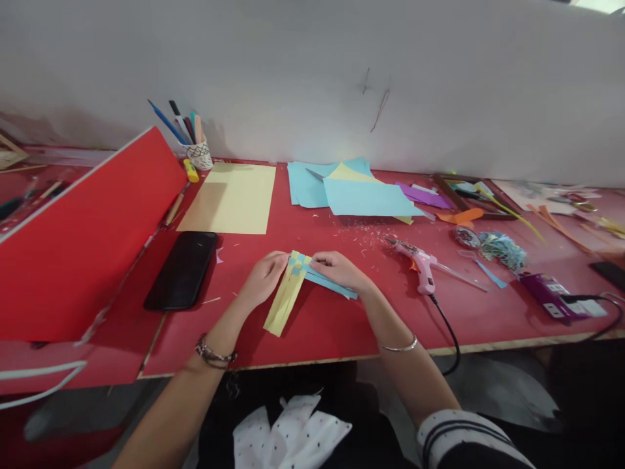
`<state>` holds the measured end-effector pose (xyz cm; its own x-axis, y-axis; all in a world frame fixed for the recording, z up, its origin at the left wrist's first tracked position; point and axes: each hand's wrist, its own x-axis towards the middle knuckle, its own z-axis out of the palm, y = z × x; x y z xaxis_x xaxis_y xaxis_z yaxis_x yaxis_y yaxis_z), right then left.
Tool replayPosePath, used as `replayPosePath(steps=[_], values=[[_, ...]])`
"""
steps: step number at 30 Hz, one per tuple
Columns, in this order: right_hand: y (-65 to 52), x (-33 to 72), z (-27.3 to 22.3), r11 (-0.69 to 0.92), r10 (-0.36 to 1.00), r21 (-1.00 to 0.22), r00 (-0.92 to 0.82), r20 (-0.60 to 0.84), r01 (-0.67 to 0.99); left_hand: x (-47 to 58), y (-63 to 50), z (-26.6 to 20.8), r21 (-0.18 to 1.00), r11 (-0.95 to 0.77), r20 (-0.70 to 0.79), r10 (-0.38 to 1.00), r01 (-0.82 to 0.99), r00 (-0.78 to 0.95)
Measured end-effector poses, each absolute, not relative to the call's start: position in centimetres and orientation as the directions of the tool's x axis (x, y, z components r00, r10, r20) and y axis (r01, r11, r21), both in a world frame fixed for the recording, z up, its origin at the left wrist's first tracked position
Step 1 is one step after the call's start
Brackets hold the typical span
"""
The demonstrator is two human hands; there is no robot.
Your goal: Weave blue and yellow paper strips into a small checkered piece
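Yellow paper strips [284,303] and blue paper strips [331,284] cross each other in a small checkered weave [297,262] at the middle of the table. My left hand [265,277] pinches the left edge of this weave. On its other side, my right hand [339,268] is closed on the weave where the blue strips come out. The yellow strips' loose ends point toward me, and the blue ends lie to the right under my right hand. Some fingertips are hidden behind the paper.
A black phone [181,271] and a cream sheet [239,198] lie left, beside a leaning red board [92,247]. Blue sheets [371,197] are at the back. Right of my hands lies a pink glue gun [424,267], its cord hanging over the edge, near a purple power box [551,296].
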<state>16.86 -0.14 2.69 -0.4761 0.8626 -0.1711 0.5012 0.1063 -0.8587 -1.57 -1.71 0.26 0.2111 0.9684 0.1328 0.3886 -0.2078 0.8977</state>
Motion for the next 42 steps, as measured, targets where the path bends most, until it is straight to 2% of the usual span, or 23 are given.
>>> replayPosePath(steps=[9,15,24,37,42], values=[[-0.16,16.80,2.68,0.131,0.860,-0.843,-0.482,-0.165,0.521,-1.44,-1.93,0.53,0.872,-0.196,0.100,0.968,0.449,0.229],[-0.08,16.79,2.19,0.192,0.837,-0.841,-0.532,-0.128,0.505,-1.48,-1.95,0.95,0.886,-0.114,-0.022,0.958,0.449,0.286],[-0.02,16.96,2.58,0.200,0.814,-0.823,-0.558,-0.162,0.531,-1.74,-1.74,0.93,0.909,-0.074,-0.050,0.957,0.409,0.284],[-0.10,17.07,2.82,0.232,0.805,-0.844,-0.582,-0.112,0.483,-1.80,-1.67,0.82,0.926,-0.060,-0.051,0.959,0.373,0.280],[-0.17,17.03,2.96,0.245,0.791,-0.813,-0.594,-0.147,0.528,-1.68,-1.70,0.78,0.931,-0.045,-0.066,0.956,0.364,0.286]])
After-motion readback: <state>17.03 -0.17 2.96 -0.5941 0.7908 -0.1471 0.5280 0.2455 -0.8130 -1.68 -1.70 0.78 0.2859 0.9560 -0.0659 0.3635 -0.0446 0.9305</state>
